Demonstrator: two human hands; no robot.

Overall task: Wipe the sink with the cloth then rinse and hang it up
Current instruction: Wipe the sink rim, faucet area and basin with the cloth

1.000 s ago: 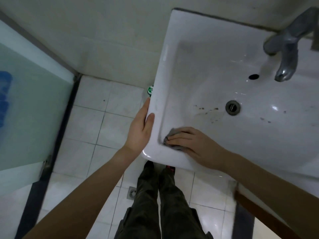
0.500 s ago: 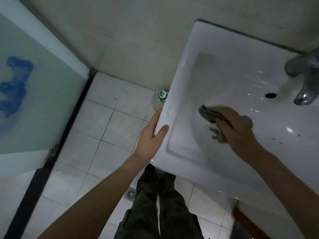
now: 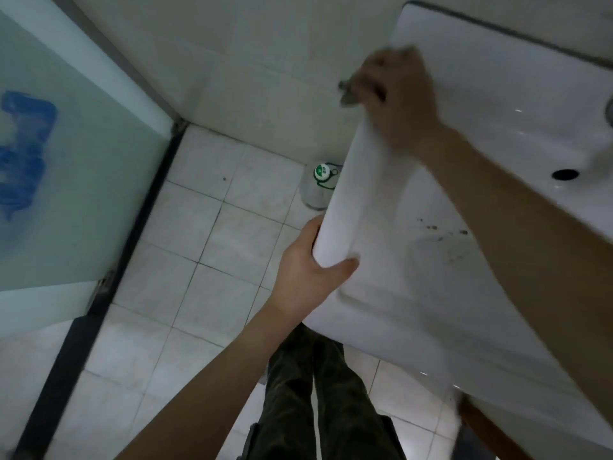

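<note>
Right hand (image 3: 398, 101) grip holds cloth (image 3: 347, 93) on sink (image 3: 497, 81) rim; left hand (image 3: 308, 277) grip clasps sink

Glossy white ceramic on the sink (image 3: 497, 104), smooth, catching small highlights, with dark specks on the basin. The grey cloth (image 3: 347, 94) looks soft and matt, though it's blurred. The floor tiles (image 3: 212, 260) are pale with a dull sheen, the glass panel (image 3: 66, 194) frosted, the bottle (image 3: 314, 189) clear plastic, my trousers (image 3: 325, 410) matt dark fabric.
</note>
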